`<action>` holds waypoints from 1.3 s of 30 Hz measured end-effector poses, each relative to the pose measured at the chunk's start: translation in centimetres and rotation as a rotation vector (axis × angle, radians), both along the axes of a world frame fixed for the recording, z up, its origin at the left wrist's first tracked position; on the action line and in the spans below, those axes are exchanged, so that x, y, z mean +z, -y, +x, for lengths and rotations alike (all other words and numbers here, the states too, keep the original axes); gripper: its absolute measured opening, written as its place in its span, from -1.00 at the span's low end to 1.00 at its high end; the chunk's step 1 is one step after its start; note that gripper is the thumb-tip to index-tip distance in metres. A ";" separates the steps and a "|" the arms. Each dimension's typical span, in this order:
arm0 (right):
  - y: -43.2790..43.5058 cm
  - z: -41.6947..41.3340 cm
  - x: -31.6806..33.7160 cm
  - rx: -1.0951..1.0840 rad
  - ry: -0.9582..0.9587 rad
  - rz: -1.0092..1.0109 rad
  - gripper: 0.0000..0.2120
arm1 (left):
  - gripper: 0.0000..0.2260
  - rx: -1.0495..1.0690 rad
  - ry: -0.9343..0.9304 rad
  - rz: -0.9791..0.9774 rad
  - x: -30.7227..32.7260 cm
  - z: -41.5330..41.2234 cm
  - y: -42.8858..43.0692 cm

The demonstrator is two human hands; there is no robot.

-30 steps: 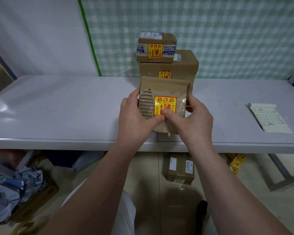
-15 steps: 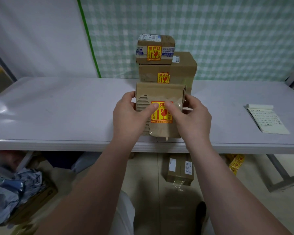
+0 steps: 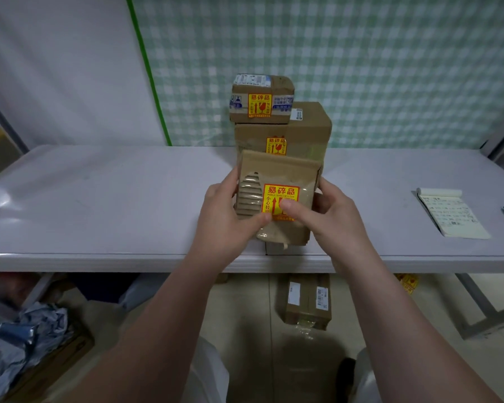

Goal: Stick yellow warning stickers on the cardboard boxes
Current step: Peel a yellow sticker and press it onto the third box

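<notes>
Head view. At frame centre, a flat cardboard parcel is held upright above the near edge of the grey table. A patch of its outer paper is torn away at the left, exposing the corrugation. The left hand clasps the parcel's left edge, thumb across the lower front. The right hand clasps the right edge, with its thumb pressed flat on the lower part of the yellow warning sticker, which lies on the parcel's front face.

Behind it, upper centre, a small box sits on a larger box; each carries a yellow sticker. Another box lies on the floor below the table, with no yellow sticker showing. A notepad rests at the right of the frame.

Step in hand: judged to be pressing down the applied sticker. The next move calls for smoothing the remaining edges, then setting the parcel with the labelled stack.
</notes>
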State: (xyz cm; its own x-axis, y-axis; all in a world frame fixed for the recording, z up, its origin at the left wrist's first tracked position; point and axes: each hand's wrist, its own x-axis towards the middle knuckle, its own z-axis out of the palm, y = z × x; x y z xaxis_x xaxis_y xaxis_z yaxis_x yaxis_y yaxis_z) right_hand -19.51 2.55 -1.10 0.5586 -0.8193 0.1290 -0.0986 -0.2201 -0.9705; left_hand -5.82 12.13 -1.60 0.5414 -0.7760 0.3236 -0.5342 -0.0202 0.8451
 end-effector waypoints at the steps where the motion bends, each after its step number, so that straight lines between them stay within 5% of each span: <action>1: 0.0 0.1 0.4 -0.016 0.040 0.037 -0.52 | -0.35 -0.004 0.027 -0.007 0.3 -0.1 0.2; 7: -0.1 0.1 3.0 -0.296 0.110 -0.073 -0.16 | -0.30 -0.004 0.310 -0.038 3.4 -1.4 1.5; 16: 6.9 0.4 7.3 -0.649 0.169 -0.413 -0.38 | -0.37 -0.167 0.298 -0.148 8.9 -1.6 11.3; 28: 19.0 7.0 6.6 -0.501 0.053 -0.367 -0.36 | -0.46 -0.097 0.498 0.092 8.7 6.6 22.4; 33: 20.6 8.3 5.6 -0.461 0.095 -0.265 -0.17 | -0.61 0.026 0.529 0.057 8.5 9.7 22.2; 36: 21.1 8.5 5.2 -0.411 0.074 -0.158 -0.23 | -0.64 0.390 0.390 -0.055 8.1 12.9 21.4; 39: 21.6 9.4 5.0 -0.367 0.081 -0.059 -0.37 | -0.53 0.428 -0.201 -0.025 7.8 14.8 20.7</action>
State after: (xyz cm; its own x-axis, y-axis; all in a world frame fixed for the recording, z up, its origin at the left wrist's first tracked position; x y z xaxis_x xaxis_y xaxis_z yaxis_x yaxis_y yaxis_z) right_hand -10.11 -19.07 3.90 0.2152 -0.9529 0.2140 -0.1052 -0.2404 -0.9650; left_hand 9.03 -8.57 6.19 0.8648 -0.4626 0.1954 -0.3079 -0.1810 0.9341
